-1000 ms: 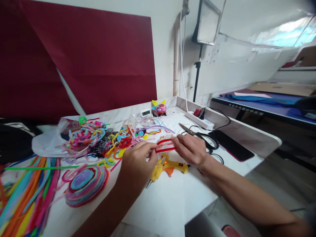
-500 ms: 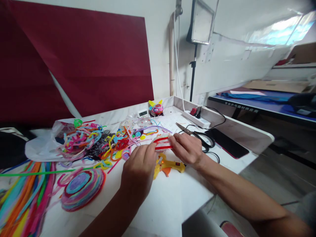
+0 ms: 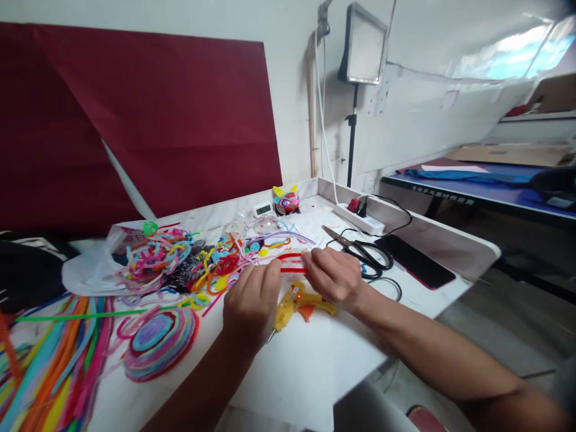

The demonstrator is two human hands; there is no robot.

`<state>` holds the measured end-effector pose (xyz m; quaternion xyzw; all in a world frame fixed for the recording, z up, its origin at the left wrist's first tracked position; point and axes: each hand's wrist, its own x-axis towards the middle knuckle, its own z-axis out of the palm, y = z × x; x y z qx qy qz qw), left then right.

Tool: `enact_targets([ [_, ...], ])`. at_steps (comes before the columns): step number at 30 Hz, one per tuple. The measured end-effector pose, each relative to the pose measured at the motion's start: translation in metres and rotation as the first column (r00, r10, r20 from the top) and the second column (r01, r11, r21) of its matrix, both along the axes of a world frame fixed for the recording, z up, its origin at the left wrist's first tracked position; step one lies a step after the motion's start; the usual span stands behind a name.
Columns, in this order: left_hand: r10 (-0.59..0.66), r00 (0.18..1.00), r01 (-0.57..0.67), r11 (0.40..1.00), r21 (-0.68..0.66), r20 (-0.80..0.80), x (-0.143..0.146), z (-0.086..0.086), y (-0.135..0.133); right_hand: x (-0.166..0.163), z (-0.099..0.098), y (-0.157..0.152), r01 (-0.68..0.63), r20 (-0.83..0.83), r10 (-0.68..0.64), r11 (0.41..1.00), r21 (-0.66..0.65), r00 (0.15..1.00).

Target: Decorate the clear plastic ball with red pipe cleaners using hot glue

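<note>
Head view, left hand [image 3: 252,300], right hand [image 3: 333,276], each grip closed on two red strands [image 3: 293,270], one glue gun [image 3: 288,308]

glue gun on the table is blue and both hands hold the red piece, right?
The colour is wrong: the head view shows the glue gun is yellow. It does lie on the table, and the left hand and right hand both hold the red piece.

On the far left, a dark red sheet [image 3: 189,120] covers part of the wall [image 3: 290,90]. To its right, a lamp [image 3: 368,48] tops a black stand [image 3: 352,141] beyond a power strip [image 3: 362,219]. A black phone [image 3: 418,262] lies at right; farther right, cardboard [image 3: 506,155] rests on a blue-topped table [image 3: 524,197].
</note>
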<state>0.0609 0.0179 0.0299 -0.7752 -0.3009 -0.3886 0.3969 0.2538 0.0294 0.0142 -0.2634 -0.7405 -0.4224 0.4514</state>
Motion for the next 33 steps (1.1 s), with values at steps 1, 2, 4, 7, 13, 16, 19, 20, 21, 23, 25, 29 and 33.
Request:
enact_targets([
  [1,0.002,1.0,-0.002,1.0,0.008,0.0,0.0,0.0,0.001,-0.001,0.001,-0.001,0.014,0.003,-0.014,1.0,-0.017,1.0],
  [2,0.004,1.0,-0.004,1.0,0.015,0.001,-0.001,0.001,0.001,-0.003,0.002,-0.001,0.032,0.003,-0.032,0.999,-0.037,0.999],
  [4,0.007,1.0,-0.007,1.0,0.025,0.003,-0.002,0.002,0.002,-0.005,0.003,-0.002,0.07,0.0,-0.07,0.995,-0.074,0.998],
  [7,-0.003,1.0,0.003,1.0,0.027,0.016,-0.004,0.004,0.004,-0.009,0.004,-0.003,0.09,-0.018,-0.092,0.99,-0.105,0.996],
  [13,-0.003,1.0,0.002,0.999,0.034,0.008,-0.01,0.006,0.006,-0.012,0.009,-0.004,-0.014,-0.087,0.002,0.99,-0.137,0.996],
  [16,0.01,1.0,-0.011,0.999,0.048,0.016,-0.013,0.008,0.008,-0.011,0.013,-0.011,-0.068,-0.144,0.037,0.974,-0.215,0.989],
  [19,-0.002,1.0,-0.001,0.996,0.092,0.029,-0.017,0.012,0.01,-0.009,0.015,-0.023,-0.214,-0.333,0.1,0.921,-0.325,0.937],
  [20,-0.005,0.999,0.002,0.994,0.113,0.031,-0.018,0.013,0.011,-0.009,0.016,-0.028,-0.289,-0.426,0.121,0.89,-0.354,0.896],
  [21,-0.007,0.999,0.003,0.991,0.13,0.033,-0.02,0.014,0.011,-0.009,0.017,-0.033,-0.369,-0.523,0.133,0.849,-0.377,0.842],
  [23,-0.019,0.999,0.014,0.988,0.155,0.031,-0.022,0.016,0.013,-0.011,0.018,-0.044,-0.544,-0.703,0.104,0.716,-0.438,0.703],
  [25,-0.04,0.999,0.035,0.984,0.173,0.027,-0.025,0.019,0.013,-0.014,0.019,-0.054,-0.739,-0.841,0.011,0.483,-0.469,0.541],
  [29,-0.09,0.996,0.09,0.976,0.197,-0.007,-0.029,0.023,0.011,-0.023,0.018,-0.069,-0.961,-0.95,-0.186,0.071,-0.268,0.251],
  [33,-0.109,0.991,0.122,0.969,0.215,-0.072,-0.029,0.026,0.006,-0.037,0.016,-0.077,-0.989,-0.92,-0.391,-0.138,0.06,-0.002],
])
